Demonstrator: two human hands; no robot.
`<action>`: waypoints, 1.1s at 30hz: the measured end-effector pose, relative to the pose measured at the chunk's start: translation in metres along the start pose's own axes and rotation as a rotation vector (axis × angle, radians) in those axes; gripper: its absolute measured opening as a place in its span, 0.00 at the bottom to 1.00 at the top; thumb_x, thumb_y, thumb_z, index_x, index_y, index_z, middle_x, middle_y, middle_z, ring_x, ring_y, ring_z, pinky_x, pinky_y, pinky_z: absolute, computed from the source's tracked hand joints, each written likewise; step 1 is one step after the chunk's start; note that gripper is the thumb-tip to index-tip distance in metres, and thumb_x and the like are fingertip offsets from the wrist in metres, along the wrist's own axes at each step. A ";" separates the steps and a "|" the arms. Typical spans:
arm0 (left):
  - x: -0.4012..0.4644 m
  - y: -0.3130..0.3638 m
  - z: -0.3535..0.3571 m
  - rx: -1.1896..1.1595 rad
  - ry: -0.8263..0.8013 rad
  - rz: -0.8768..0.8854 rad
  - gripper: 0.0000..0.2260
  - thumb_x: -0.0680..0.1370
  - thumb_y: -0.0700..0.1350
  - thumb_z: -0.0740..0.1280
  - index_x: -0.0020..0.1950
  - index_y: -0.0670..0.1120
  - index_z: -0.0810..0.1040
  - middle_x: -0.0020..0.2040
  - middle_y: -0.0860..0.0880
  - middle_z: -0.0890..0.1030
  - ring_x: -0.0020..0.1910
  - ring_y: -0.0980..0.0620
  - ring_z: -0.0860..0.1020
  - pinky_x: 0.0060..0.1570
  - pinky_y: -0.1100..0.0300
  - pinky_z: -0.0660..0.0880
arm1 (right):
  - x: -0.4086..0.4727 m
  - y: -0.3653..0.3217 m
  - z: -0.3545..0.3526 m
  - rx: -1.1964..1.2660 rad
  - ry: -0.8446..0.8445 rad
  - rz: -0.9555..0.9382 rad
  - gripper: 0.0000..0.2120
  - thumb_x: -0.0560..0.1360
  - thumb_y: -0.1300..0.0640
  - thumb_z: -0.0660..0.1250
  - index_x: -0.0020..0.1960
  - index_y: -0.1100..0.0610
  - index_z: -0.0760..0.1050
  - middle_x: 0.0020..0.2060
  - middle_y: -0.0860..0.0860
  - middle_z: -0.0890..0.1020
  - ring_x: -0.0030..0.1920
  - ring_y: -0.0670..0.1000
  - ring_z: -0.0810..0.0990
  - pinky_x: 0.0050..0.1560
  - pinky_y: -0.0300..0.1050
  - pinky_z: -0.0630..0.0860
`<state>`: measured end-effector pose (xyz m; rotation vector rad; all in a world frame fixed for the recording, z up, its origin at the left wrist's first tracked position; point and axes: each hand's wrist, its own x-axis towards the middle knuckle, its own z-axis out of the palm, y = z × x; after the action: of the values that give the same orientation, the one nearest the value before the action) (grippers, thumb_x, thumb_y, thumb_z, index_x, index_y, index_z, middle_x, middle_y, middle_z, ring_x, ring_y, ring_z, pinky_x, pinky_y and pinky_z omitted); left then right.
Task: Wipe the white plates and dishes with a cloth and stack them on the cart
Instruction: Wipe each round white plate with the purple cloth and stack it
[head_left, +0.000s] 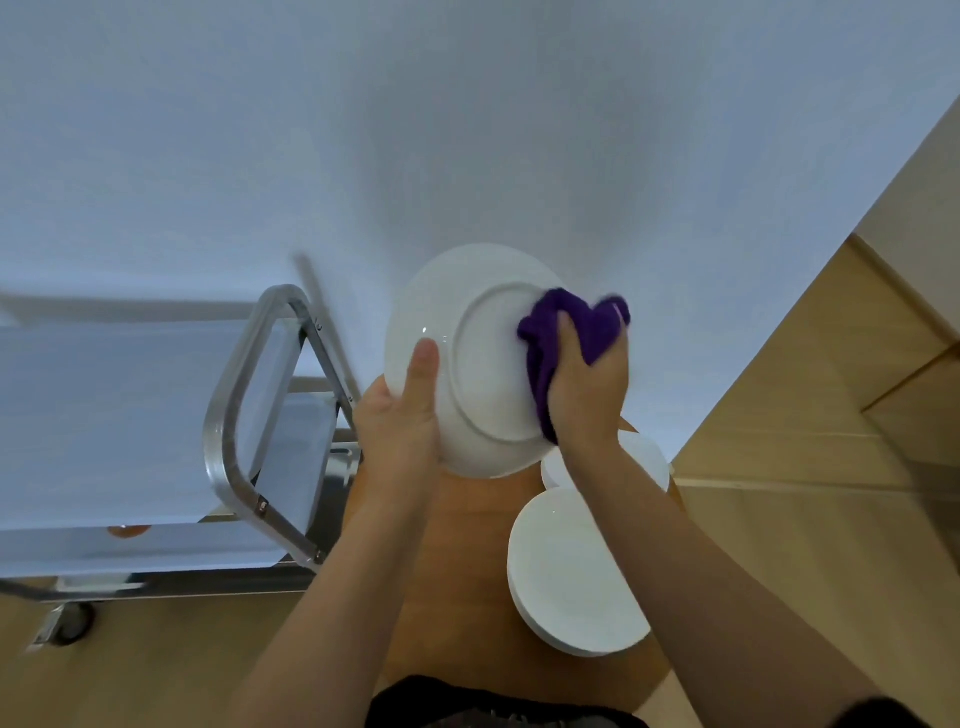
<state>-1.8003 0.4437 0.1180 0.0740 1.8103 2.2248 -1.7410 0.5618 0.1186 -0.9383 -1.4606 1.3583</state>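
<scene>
The purple cloth (566, 338) is bunched in the right hand (587, 384), whose fingers are curled round it, and is pressed against the underside of a white plate (478, 364) near its foot ring. The plate is held up on edge in the air, its back turned to the camera, and is gripped at its left rim by the left hand (400, 415), thumb laid across the back. For a good wipe, the cloth would best be swept round the whole foot ring and out to the rim, while the plate is turned a little in the left hand's firm grip. Below, a stack of white plates (571, 571) sits near the right edge of the round wooden table (457, 571), another dish (644, 457) beyond it. The metal cart (249, 405) stands just left of the table.
</scene>
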 end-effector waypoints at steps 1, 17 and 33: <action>-0.001 0.000 0.001 0.019 0.001 0.022 0.18 0.68 0.62 0.71 0.43 0.49 0.80 0.35 0.55 0.84 0.35 0.58 0.83 0.31 0.65 0.77 | 0.005 -0.005 0.005 -0.091 -0.052 -0.070 0.20 0.76 0.50 0.66 0.66 0.51 0.67 0.61 0.47 0.76 0.60 0.42 0.73 0.62 0.36 0.68; -0.001 0.000 -0.007 -0.114 0.176 -0.200 0.22 0.71 0.62 0.68 0.54 0.46 0.76 0.47 0.45 0.83 0.41 0.48 0.83 0.31 0.58 0.80 | -0.051 0.051 -0.019 -0.557 -0.584 -1.005 0.30 0.69 0.52 0.71 0.68 0.57 0.65 0.66 0.58 0.73 0.66 0.59 0.72 0.63 0.53 0.69; -0.038 -0.057 -0.008 1.131 -0.355 1.256 0.23 0.73 0.61 0.63 0.27 0.44 0.71 0.23 0.50 0.73 0.19 0.55 0.69 0.23 0.70 0.60 | -0.006 0.042 -0.070 0.526 -0.451 0.943 0.39 0.58 0.41 0.76 0.64 0.56 0.71 0.58 0.60 0.79 0.59 0.63 0.77 0.57 0.63 0.74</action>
<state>-1.7555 0.4375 0.0658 2.0743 2.8404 0.9766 -1.6742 0.5819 0.0751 -1.0368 -0.8375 2.6214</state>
